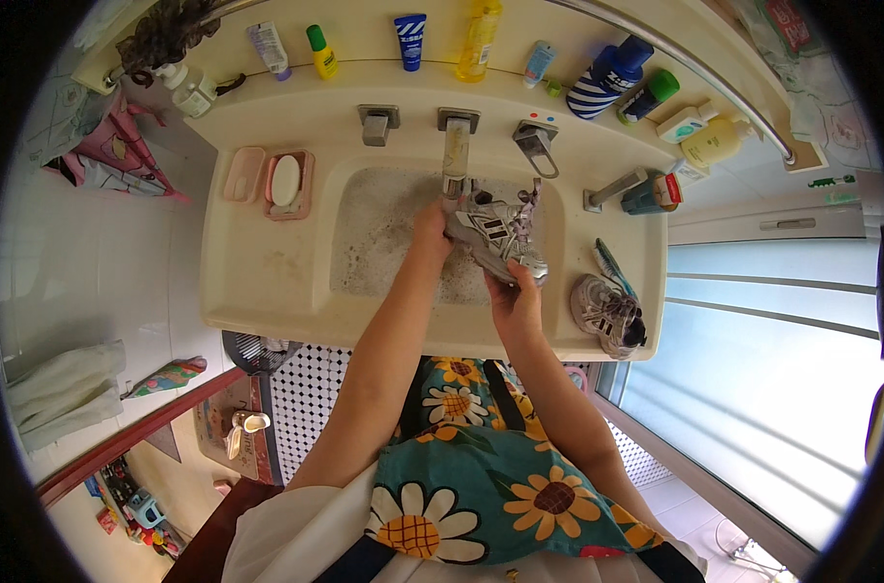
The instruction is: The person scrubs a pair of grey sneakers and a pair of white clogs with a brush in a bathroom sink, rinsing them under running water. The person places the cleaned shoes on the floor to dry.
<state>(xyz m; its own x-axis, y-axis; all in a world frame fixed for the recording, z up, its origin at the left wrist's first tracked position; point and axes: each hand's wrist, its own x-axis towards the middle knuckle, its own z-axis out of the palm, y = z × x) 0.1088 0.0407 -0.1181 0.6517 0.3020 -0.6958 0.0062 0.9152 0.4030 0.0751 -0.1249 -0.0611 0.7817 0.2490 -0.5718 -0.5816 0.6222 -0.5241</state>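
Observation:
A grey and silver sneaker (491,227) is held on its side over the sink basin, under the faucet spout (455,146). At its heel end, close to the spout, my left hand (434,227) grips it. My right hand (518,295) clasps the toe, with the thumb on the upper and the fingers beneath. Sudsy, greyish water (383,240) lies in the basin below. Whether water runs from the spout is hard to make out. The matching sneaker (608,315) rests on the sink's right ledge, beside a scrub brush (614,268) with a teal handle.
A bar of soap (286,180) sits in a pink dish on the left ledge. Tubes and bottles, among them a yellow bottle (478,40) and a blue striped one (608,79), line the back shelf. A lever handle (536,142) and a cup (644,195) stand to the right.

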